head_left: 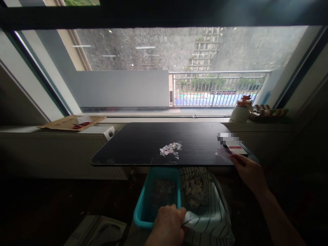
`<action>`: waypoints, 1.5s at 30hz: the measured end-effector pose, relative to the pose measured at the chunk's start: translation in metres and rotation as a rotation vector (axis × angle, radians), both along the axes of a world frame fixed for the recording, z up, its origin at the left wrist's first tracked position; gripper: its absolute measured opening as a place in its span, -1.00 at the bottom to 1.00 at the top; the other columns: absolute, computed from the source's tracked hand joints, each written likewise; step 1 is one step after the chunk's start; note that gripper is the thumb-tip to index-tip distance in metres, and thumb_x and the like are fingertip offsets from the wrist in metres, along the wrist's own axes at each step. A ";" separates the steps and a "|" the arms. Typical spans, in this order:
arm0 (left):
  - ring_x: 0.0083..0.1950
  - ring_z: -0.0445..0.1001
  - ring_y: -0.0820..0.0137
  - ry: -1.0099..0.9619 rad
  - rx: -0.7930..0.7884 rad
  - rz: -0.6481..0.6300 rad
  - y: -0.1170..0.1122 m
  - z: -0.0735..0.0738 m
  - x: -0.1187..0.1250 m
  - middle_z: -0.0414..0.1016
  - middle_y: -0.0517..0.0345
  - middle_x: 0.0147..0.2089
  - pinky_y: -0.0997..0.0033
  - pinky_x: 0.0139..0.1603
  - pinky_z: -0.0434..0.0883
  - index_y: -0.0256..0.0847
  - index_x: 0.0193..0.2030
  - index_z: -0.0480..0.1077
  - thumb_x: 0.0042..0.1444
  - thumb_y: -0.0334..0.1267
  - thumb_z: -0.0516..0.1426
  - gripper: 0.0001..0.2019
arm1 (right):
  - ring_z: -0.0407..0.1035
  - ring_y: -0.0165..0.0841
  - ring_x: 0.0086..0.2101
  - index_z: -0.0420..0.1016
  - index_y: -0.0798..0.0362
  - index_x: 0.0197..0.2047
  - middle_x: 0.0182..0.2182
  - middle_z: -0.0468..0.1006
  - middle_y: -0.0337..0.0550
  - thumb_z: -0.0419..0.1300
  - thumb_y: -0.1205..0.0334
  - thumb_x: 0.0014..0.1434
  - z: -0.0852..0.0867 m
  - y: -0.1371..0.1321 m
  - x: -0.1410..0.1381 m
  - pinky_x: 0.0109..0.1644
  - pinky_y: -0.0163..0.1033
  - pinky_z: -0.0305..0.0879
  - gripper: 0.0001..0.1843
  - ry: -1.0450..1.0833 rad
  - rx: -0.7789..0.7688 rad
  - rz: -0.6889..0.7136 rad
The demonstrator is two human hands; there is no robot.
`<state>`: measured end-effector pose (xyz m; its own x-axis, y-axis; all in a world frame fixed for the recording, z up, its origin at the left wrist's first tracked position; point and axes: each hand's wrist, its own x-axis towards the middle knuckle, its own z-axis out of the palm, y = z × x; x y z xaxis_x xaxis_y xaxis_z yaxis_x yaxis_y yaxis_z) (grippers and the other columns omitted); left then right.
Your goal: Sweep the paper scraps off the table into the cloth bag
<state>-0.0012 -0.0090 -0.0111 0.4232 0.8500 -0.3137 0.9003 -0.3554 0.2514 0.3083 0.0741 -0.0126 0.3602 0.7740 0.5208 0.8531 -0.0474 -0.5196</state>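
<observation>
My left hand [167, 222] is closed at the near rim of a teal plastic bin [138, 213], gripping the edge of a white cloth [205, 222] with dark stripes. Pale scraps [194, 193] lie in the cloth's hollow; the bin also has scraps in it, dimly lit. Over the table's right end, my right hand [248, 169] pinches a thin, purplish, see-through flat piece [224, 153]. Just beyond it lies a white card or booklet with a red band [235, 148]. A small heap of torn paper bits [171, 149] rests on the dark tabletop [133, 143].
A radiator [87, 150] stands left of the table, with brown paper [65, 123] and red-handled scissors [81, 125] on the ledge above. A white vase [239, 112] and a dark rack [268, 113] occupy the right sill. A pale box-like object [94, 229] sits on the floor.
</observation>
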 end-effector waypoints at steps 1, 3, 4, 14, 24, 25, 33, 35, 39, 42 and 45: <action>-0.22 0.48 0.15 0.002 0.002 -0.002 0.000 0.001 0.000 0.50 0.03 -0.25 0.26 -0.22 0.39 -0.13 -0.25 0.46 -0.03 -0.20 0.06 -0.77 | 0.50 -0.20 -0.34 0.59 0.03 -0.19 -0.31 0.63 -0.06 0.12 0.01 0.07 -0.002 -0.006 -0.005 -0.26 -0.19 0.38 -0.64 0.028 0.001 0.057; -0.22 0.48 0.13 0.008 0.008 -0.003 0.000 0.002 0.000 0.50 0.02 -0.25 0.23 -0.22 0.39 -0.14 -0.24 0.46 -0.03 -0.21 0.06 -0.77 | 0.50 -0.22 -0.29 0.58 0.02 -0.20 -0.27 0.63 -0.08 0.13 0.02 0.09 -0.003 -0.015 -0.018 -0.19 -0.20 0.39 -0.66 0.089 -0.001 0.200; -0.22 0.49 0.12 0.010 0.008 -0.003 0.000 0.003 0.000 0.51 0.02 -0.24 0.22 -0.22 0.40 -0.14 -0.24 0.46 -0.03 -0.21 0.06 -0.77 | 0.50 -0.22 -0.27 0.58 0.03 -0.20 -0.26 0.63 -0.08 0.13 0.03 0.09 -0.003 -0.018 -0.024 -0.16 -0.20 0.40 -0.67 0.119 -0.005 0.263; -0.21 0.49 0.11 0.024 -0.001 -0.001 0.000 0.006 0.002 0.51 -0.01 -0.24 0.21 -0.20 0.40 -0.16 -0.22 0.47 -0.04 -0.23 0.06 -0.74 | 0.51 -0.18 -0.26 0.58 0.05 -0.24 -0.29 0.64 -0.09 0.19 0.05 0.05 0.003 -0.018 -0.044 -0.16 -0.17 0.42 -0.70 0.262 -0.027 0.346; -0.17 0.48 0.05 0.047 -0.049 -0.034 -0.002 0.008 0.001 0.51 -0.12 -0.18 0.12 -0.18 0.40 -0.21 -0.14 0.46 0.01 -0.18 0.03 -0.68 | 0.47 -0.24 -0.30 0.57 0.05 -0.23 -0.30 0.62 -0.09 0.11 0.04 0.11 0.022 0.013 -0.099 -0.20 -0.18 0.37 -0.68 0.191 -0.009 0.504; -0.17 0.48 0.05 0.048 -0.056 -0.033 -0.002 0.008 0.001 0.51 -0.12 -0.18 0.12 -0.18 0.40 -0.21 -0.14 0.46 0.01 -0.18 0.03 -0.68 | 0.47 -0.25 -0.31 0.57 0.05 -0.20 -0.30 0.61 -0.09 0.10 0.04 0.12 0.024 0.020 -0.107 -0.21 -0.19 0.36 -0.67 0.163 -0.028 0.521; -0.17 0.49 0.02 0.008 -0.050 -0.025 -0.003 0.010 0.001 0.53 -0.13 -0.20 0.10 -0.16 0.39 -0.23 -0.14 0.48 0.00 -0.24 0.03 -0.68 | 0.45 -0.28 -0.37 0.57 0.00 -0.18 -0.36 0.61 -0.12 0.02 0.08 0.15 0.033 0.047 -0.136 -0.31 -0.25 0.28 -0.65 0.019 -0.118 0.530; -0.17 0.49 0.03 -0.005 -0.058 -0.027 -0.003 0.009 0.001 0.53 -0.13 -0.20 0.11 -0.16 0.39 -0.23 -0.15 0.48 -0.01 -0.25 0.04 -0.69 | 0.45 -0.28 -0.37 0.57 0.01 -0.19 -0.37 0.62 -0.13 0.03 0.08 0.14 0.034 0.046 -0.135 -0.32 -0.26 0.28 -0.66 0.031 -0.141 0.541; -0.18 0.49 0.02 -0.026 -0.040 -0.024 -0.003 0.005 0.001 0.53 -0.13 -0.21 0.11 -0.17 0.40 -0.23 -0.16 0.49 0.00 -0.21 0.05 -0.69 | 0.46 -0.28 -0.35 0.57 0.01 -0.20 -0.34 0.62 -0.13 0.03 0.07 0.14 0.033 0.038 -0.130 -0.29 -0.25 0.29 -0.66 0.030 -0.118 0.521; -0.19 0.49 0.04 -0.011 -0.025 -0.032 -0.003 0.004 0.001 0.53 -0.12 -0.22 0.12 -0.18 0.40 -0.22 -0.16 0.49 0.01 -0.21 0.03 -0.69 | 0.46 -0.26 -0.32 0.56 0.00 -0.21 -0.33 0.61 -0.12 0.02 0.07 0.16 0.031 0.028 -0.131 -0.26 -0.23 0.29 -0.67 -0.005 -0.102 0.484; -0.17 0.48 0.06 0.016 -0.038 -0.051 -0.001 0.006 0.002 0.53 -0.09 -0.20 0.14 -0.15 0.39 -0.21 -0.14 0.48 0.00 -0.22 0.04 -0.69 | 0.46 -0.25 -0.28 0.56 -0.03 -0.23 -0.31 0.61 -0.14 0.03 0.12 0.16 0.029 0.021 -0.140 -0.21 -0.23 0.31 -0.71 -0.007 -0.088 0.508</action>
<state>0.0006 -0.0096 -0.0052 0.4607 0.8146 -0.3524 0.8850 -0.3917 0.2517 0.1688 0.0955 0.0159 -0.0763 0.8914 0.4468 0.7831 0.3310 -0.5265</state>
